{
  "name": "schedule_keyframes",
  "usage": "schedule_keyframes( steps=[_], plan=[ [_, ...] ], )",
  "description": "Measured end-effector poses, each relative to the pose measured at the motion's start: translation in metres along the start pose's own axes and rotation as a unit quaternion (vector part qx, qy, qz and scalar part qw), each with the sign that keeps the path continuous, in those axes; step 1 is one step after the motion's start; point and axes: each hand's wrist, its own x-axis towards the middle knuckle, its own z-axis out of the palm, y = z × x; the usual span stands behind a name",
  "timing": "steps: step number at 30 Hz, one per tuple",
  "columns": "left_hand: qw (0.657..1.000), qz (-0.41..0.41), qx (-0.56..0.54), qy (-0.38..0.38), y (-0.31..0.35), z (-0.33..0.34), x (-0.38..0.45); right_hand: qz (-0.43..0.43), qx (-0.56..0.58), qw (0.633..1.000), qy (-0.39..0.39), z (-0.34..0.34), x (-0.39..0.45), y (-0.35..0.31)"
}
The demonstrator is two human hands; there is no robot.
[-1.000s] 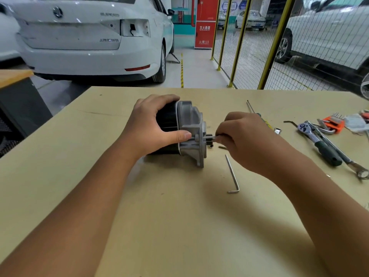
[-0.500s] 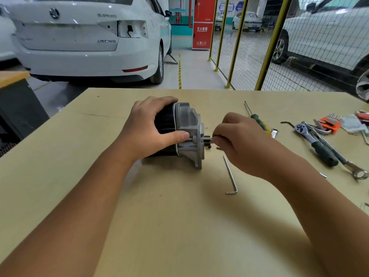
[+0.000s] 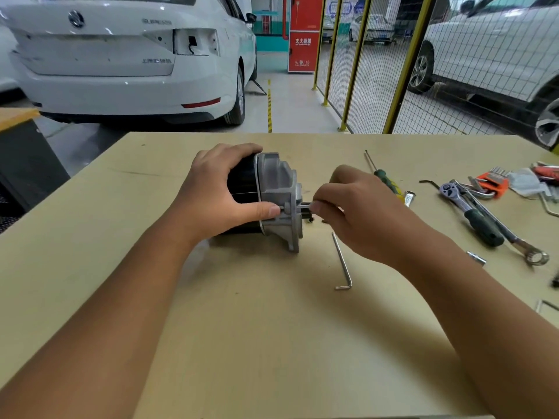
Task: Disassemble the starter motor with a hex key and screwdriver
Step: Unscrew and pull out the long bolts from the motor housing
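Observation:
The starter motor point(image 3: 276, 189), black body with a grey cast end housing, lies on its side on the table point(image 3: 272, 328). My left hand point(image 3: 216, 195) grips the black body, thumb pressed near a bolt on the housing flange. My right hand point(image 3: 357, 213) pinches a small screw or bolt point(image 3: 305, 205) that sticks out of the housing face. A silver hex key point(image 3: 341, 261) lies on the table just right of the motor. A green-and-yellow-handled screwdriver point(image 3: 382, 176) lies behind my right hand.
At the right lie a ratchet wrench point(image 3: 472, 213), a combination spanner point(image 3: 520, 246), an orange hex key set point(image 3: 493, 181), small sockets point(image 3: 476, 258) and more loose keys. A white car and a yellow mesh fence stand beyond the table's far edge.
My right hand's fingers have turned slightly on the small bolt at the housing face. My left hand and the motor have stayed in place.

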Motion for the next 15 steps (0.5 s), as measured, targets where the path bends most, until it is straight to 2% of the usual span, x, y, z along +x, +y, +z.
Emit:
schedule_keyframes(
  steps=[4,9,12,15],
  plan=[
    [1.000,0.000,-0.006,-0.002,-0.0015,0.0001,-0.0007,0.013,0.006,1.000,0.012,0.0009,-0.0008,0.0043],
    [1.000,0.000,-0.001,-0.005,-0.0017,-0.0008,0.0001,0.007,-0.136,0.989,0.049,-0.0003,-0.0029,0.0000],
    [1.000,0.001,0.003,-0.008,-0.0015,-0.0005,-0.0004,0.016,-0.122,0.991,0.052,-0.0008,-0.0025,-0.0020],
    [1.000,0.004,0.003,-0.009,-0.0025,-0.0004,0.0003,0.019,-0.050,0.998,0.041,0.0011,-0.0016,-0.0002]
  ],
)
